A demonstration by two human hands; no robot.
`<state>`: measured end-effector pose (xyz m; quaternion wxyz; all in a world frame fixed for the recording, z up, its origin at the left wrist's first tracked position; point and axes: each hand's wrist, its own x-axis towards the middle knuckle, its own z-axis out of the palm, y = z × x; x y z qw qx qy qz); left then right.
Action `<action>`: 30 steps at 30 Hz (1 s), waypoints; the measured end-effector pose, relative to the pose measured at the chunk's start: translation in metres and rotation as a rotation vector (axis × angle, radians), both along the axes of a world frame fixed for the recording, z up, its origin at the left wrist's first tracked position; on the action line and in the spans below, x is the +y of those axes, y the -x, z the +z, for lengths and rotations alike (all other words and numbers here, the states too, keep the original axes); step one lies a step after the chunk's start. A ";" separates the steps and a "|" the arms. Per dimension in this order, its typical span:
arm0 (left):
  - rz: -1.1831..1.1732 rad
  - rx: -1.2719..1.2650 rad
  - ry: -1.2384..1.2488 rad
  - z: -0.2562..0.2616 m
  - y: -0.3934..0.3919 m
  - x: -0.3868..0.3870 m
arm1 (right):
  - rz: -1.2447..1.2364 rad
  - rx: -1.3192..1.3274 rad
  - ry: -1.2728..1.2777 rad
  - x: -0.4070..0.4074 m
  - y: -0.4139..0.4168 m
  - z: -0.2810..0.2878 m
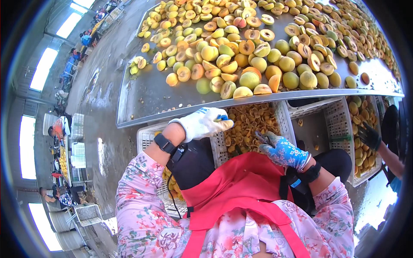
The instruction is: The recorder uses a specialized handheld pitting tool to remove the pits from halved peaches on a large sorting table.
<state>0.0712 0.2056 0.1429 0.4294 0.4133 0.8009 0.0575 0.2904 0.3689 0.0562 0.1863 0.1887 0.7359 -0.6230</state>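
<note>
My left hand point(206, 124), in a white knit glove with blue on it, is over the left wall of a white plastic crate, its fingers curled; whether they hold anything is hidden. My right hand point(285, 150), in a blue flowered glove, grips a small metal hand tool point(263, 138) whose exact kind is unclear. Below and between the hands, the white crate point(285, 121) holds many small fruit pieces point(248, 124). Beyond them, halved and whole yellow-green stone fruits point(246, 47) lie heaped on a metal table point(151, 96).
The metal table's raised edge point(206, 105) runs just beyond my hands. Another white crate point(143, 138) stands at left; a fruit-filled one point(353, 154) is at right. A co-worker's dark-gloved hand point(369, 136) reaches over it. Other people sit at far tables on the left.
</note>
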 end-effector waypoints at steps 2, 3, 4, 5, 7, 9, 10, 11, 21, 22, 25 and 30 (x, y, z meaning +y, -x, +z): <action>0.049 -0.137 0.025 -0.003 0.003 0.000 | 0.016 0.086 -0.051 -0.003 0.003 -0.005; 0.041 -0.153 0.030 -0.001 0.002 0.004 | 0.019 0.173 -0.108 -0.003 0.002 -0.007; -0.044 -0.088 0.005 0.004 0.000 0.009 | 0.012 0.155 -0.105 -0.001 0.005 -0.009; -0.129 -0.025 -0.023 0.004 0.002 0.012 | 0.008 0.161 -0.114 0.002 0.012 -0.011; -0.189 0.099 -0.310 -0.014 0.035 -0.026 | 0.096 0.389 -0.154 0.000 0.014 0.001; 0.336 -0.114 -0.155 0.021 0.044 -0.039 | -0.044 0.079 -0.032 0.007 0.018 0.010; 0.426 -0.033 -0.315 0.020 0.060 -0.073 | -0.046 0.068 -0.026 0.009 0.019 0.012; 0.547 -0.041 -0.309 0.021 0.072 -0.104 | -0.054 0.056 -0.019 0.011 0.021 0.011; 0.264 0.614 -0.451 -0.005 0.149 -0.074 | 0.012 0.193 -0.145 -0.004 0.028 -0.009; 0.130 0.715 -0.530 -0.021 0.167 -0.057 | 0.015 0.228 -0.129 -0.009 0.030 -0.015; 0.051 0.708 -0.236 -0.048 0.188 -0.021 | 0.012 0.237 -0.114 -0.016 0.038 -0.009; 0.101 0.574 0.004 -0.028 0.162 -0.014 | -0.047 0.277 -0.047 -0.013 0.042 0.007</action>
